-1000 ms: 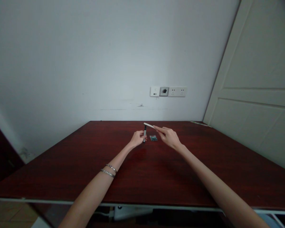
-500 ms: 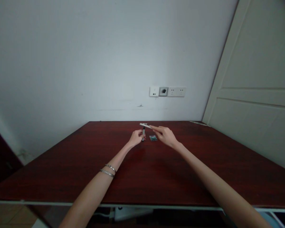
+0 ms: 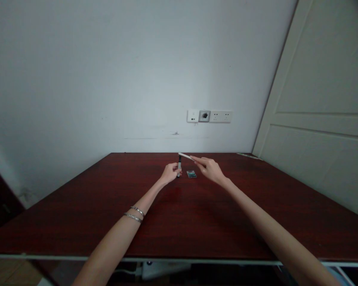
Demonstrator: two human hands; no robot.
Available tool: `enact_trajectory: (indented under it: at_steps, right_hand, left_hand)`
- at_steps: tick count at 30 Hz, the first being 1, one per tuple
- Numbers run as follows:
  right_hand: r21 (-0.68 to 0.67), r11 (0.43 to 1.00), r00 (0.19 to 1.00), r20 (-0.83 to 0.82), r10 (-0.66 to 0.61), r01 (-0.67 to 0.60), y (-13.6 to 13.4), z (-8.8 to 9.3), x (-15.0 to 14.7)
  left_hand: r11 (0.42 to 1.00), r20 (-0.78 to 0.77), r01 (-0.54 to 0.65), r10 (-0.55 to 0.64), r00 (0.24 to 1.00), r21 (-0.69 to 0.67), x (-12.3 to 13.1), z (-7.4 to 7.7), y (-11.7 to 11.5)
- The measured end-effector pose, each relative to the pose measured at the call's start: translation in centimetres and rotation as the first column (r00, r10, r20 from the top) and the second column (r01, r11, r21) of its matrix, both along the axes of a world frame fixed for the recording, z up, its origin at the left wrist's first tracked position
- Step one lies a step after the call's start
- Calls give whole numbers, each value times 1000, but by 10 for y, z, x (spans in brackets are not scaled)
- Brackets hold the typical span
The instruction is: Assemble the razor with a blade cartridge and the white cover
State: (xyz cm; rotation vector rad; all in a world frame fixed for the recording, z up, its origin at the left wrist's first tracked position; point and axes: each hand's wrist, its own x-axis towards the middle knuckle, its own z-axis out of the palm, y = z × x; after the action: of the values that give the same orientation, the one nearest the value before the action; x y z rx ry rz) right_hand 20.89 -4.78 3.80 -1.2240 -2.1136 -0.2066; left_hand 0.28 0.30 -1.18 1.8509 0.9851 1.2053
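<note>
My left hand (image 3: 170,173) is closed around a grey-and-black marker (image 3: 179,167), held nearly upright with its black end up. My right hand (image 3: 209,167) pinches the near end of a thin white flat thing (image 3: 185,156), shaped like a phone and seen almost edge-on. Its far end meets the top of the marker; whether the two touch I cannot tell. Between the hands, a small clear case (image 3: 191,174) with something green inside lies on the dark red table (image 3: 179,222).
Behind the table rises a white wall (image 3: 155,79) with a row of sockets and switches (image 3: 209,116). A pale panelled door (image 3: 322,103) stands at the right. A flat strip (image 3: 249,156) lies at the back right edge. Below the front edge are a white object and a cable.
The white flat thing has tilted from showing its broad face with dark spots to nearly edge-on, sloping down toward my right hand. More of the marker's black top shows. Both hands stay almost in place.
</note>
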Motion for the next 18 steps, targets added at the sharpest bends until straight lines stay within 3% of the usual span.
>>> enact_trajectory:
  at_steps: [3, 6, 10, 14, 18]
  right_hand:
    - [-21, 996, 996, -5, 88, -88, 4, -1, 2]
    - [13, 999, 996, -88, 33, -32, 5, -3, 3]
    - [-20, 995, 995, -13, 99, -100, 4, -7, 2]
    - [29, 999, 996, -86, 22, -19, 7, -9, 5]
    - [-16, 993, 993, -31, 115, -116, 14, -11, 12]
  left_hand:
    - [1000, -2, 6, -6, 1000, 15, 0, -1, 2]
    - [1000, 14, 5, -4, 1000, -3, 1, -1, 3]
    - [1000, -2, 5, -5, 1000, 1, 1, 0, 3]
    - [1000, 20, 8, -8, 1000, -3, 2, -1, 3]
    - [1000, 32, 19, -18, 999, -20, 3, 0, 1]
